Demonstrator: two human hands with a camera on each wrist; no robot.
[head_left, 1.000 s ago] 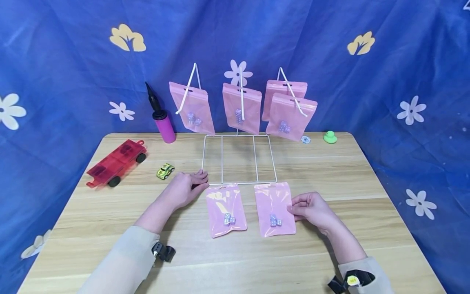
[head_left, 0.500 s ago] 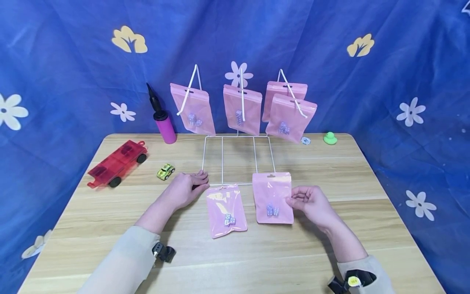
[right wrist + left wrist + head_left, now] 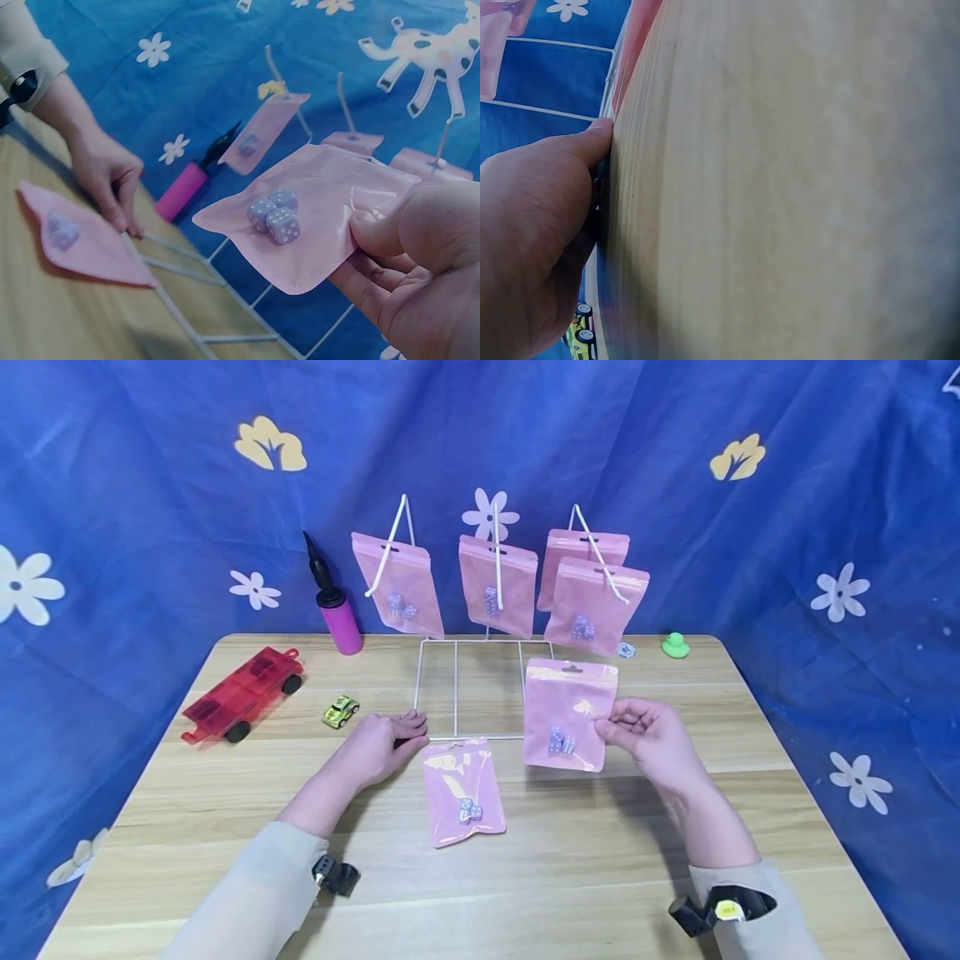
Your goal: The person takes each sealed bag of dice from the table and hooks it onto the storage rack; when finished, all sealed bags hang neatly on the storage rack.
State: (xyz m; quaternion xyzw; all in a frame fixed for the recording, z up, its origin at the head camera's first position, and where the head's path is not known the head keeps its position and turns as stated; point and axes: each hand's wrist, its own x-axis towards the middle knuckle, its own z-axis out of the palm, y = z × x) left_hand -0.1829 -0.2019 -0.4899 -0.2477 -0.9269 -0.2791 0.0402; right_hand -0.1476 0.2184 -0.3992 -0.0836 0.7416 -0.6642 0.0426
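Note:
My right hand (image 3: 660, 747) pinches the right edge of a pink zip bag (image 3: 558, 706), holding it upright above the table's middle. Several pale purple dice (image 3: 274, 217) show through its front. My left hand (image 3: 378, 747) grips the front left corner of a white wire display rack (image 3: 456, 693), thumb and fingers at the wire. Just right of that hand, a second pink bag with dice (image 3: 457, 781) lies flat on the table. More pink bags hang from the rack's prongs: one on the left (image 3: 397, 581), one in the middle (image 3: 498, 581), two on the right (image 3: 592, 610).
A red toy trailer (image 3: 243, 693), a small yellow-green toy car (image 3: 341, 712) and a pink hand pump (image 3: 341, 622) stand at the left. A green rubber duck (image 3: 675, 646) and a small blue-and-white disc (image 3: 626, 650) are at the back right. Blue cloth surrounds the table.
My right hand has lifted its pink bag off the table, up and toward the rack. The left hand and the other bags have stayed in place.

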